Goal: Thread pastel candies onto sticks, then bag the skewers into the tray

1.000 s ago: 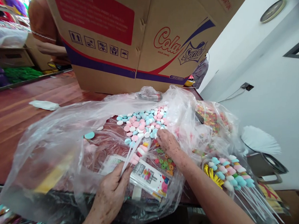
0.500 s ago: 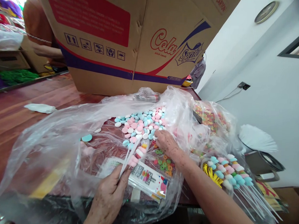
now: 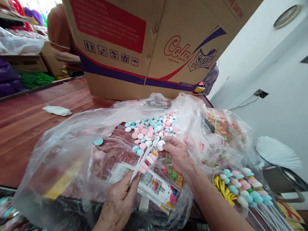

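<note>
My left hand is closed around several thin white sticks, tilted up and away from me. Pink, white and orange sweets are threaded in a row on one of them. Between thumb and fingertips, my right hand pinches a round white marshmallow, close to the upper end of that row. Just beyond lies a heap of pink, blue and white marshmallows on clear plastic. Small green and orange ring sweets sit below my right wrist, partly covered by it. Printed packets lie beside my left hand.
A large cardboard carton stands at the back of the wooden table. Finished candy skewers rest at right beside gold twist ties. Behind them are a bag of colourful sweets and a grey jug. Another person stands behind the carton.
My right hand has lifted a white marshmallow from the edge of the heap and brought it near the skewer's top. My left hand keeps its hold on the sticks. The view has shifted slightly.
</note>
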The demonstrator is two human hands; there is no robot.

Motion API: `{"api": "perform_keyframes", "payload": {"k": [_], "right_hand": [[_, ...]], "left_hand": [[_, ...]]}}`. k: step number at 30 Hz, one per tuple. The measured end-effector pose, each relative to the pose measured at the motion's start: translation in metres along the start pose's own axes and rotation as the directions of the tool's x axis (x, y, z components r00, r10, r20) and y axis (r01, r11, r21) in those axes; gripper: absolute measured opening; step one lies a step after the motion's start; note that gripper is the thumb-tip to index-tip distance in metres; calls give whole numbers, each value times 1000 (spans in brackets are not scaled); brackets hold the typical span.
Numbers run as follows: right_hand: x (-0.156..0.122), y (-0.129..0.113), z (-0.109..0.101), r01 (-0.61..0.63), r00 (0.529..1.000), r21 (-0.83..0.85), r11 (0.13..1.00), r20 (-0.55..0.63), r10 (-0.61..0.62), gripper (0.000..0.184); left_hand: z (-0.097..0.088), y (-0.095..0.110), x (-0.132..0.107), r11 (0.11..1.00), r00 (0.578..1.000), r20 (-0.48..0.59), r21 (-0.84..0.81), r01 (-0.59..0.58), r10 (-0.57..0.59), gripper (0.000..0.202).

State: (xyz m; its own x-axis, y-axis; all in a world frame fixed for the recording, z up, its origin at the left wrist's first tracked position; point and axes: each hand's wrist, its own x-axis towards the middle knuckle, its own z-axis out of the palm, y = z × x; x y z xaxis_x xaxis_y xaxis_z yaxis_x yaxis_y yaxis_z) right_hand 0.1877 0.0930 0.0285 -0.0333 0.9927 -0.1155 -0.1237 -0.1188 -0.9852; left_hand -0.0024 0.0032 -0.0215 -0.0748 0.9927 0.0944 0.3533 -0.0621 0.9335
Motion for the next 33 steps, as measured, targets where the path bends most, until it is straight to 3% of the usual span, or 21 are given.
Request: {"api": "perform_keyframes", "payload": {"k": [11, 18, 33], "right_hand": [[-7, 9, 9, 28, 1000, 121, 992, -15, -26, 21], [-9, 10, 11, 27, 998, 136, 990, -60, -19, 26], [-11, 14, 11, 35, 998, 138, 990, -63, -26, 25]], "left_hand": [[-2, 5, 2, 1000, 1000, 0, -8, 25, -25, 32], [-8, 1, 7, 999, 994, 107, 42, -4, -1, 35], [-5, -4, 8, 998, 997, 73, 46, -38, 34, 31]]}}
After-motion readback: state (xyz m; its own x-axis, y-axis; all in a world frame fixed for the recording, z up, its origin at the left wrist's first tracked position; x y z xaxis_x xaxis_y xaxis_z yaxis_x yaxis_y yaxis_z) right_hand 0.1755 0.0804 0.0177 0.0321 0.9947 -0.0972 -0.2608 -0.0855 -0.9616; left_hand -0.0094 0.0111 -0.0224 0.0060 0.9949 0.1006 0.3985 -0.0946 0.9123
